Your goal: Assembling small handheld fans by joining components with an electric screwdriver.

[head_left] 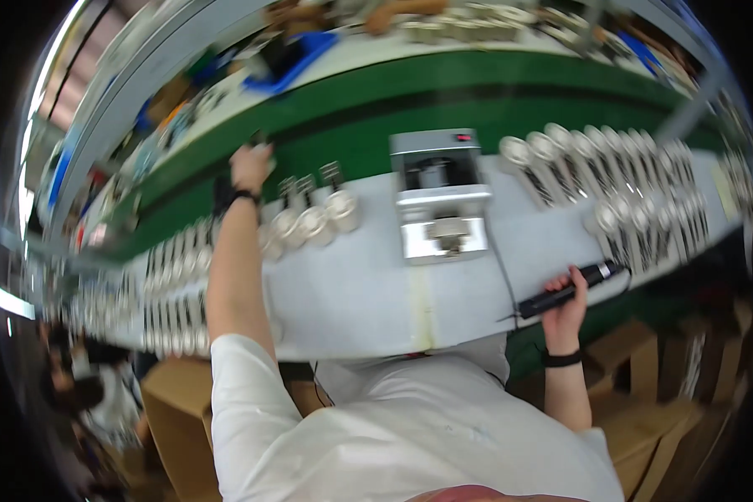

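Observation:
My right hand (566,306) is wrapped round a black electric screwdriver (560,294) with a silver collar, held level over the table's right front edge. Its thin bit points left. My left arm stretches forward to the far side of the table. At its end my left hand (250,167) looks closed, blurred by motion. A small dark and pale thing shows at its fingers, too smeared to name. Closest to that hand stand several white round-bodied parts (314,224) with metal prongs. A silver metal fixture (437,197) with a clamp block in front sits mid-table.
White round-headed parts with long stems (573,159) lie in rows at the right, and similar rows (176,326) fill the left. Beyond the white table (335,293) runs a green belt (351,92). Cardboard boxes (176,397) stand below the table. Other people's hands (385,15) show at the far bench.

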`<state>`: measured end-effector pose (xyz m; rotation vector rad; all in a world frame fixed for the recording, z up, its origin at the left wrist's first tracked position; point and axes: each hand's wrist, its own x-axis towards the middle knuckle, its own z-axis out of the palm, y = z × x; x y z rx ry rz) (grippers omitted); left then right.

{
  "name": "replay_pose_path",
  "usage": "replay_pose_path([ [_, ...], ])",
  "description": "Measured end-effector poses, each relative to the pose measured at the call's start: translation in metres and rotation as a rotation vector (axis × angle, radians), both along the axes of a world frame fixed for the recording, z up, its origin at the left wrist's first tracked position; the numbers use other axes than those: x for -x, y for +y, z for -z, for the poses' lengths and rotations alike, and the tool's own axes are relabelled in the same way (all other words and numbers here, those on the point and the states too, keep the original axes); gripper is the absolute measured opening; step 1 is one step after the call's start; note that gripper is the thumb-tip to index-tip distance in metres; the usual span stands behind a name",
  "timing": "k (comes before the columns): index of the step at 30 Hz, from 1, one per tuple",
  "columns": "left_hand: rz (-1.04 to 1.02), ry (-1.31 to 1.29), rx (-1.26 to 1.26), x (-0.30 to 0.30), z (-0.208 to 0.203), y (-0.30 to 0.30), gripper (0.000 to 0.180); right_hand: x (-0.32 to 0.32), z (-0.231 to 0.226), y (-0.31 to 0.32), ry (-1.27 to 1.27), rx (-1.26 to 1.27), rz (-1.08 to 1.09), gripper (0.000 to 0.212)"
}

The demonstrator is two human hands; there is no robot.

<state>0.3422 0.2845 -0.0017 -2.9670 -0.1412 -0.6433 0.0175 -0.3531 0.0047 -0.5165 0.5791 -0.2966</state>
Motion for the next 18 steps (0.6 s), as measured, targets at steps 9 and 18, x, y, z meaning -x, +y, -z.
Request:
replay_pose_path([
  [9, -0.017, 0.411, -0.149, -0.073, -0.041, -0.093, 0.053, 0.009, -0.010, 0.003, -0.078, 0.066, 0.027, 0.026],
  [18, 0.885, 0.581, -0.003, 0.045, -0.134, -0.519, 0.060, 0.013, 0.000, -0.002, -0.140, 0.065, 0.015, 0.027],
])
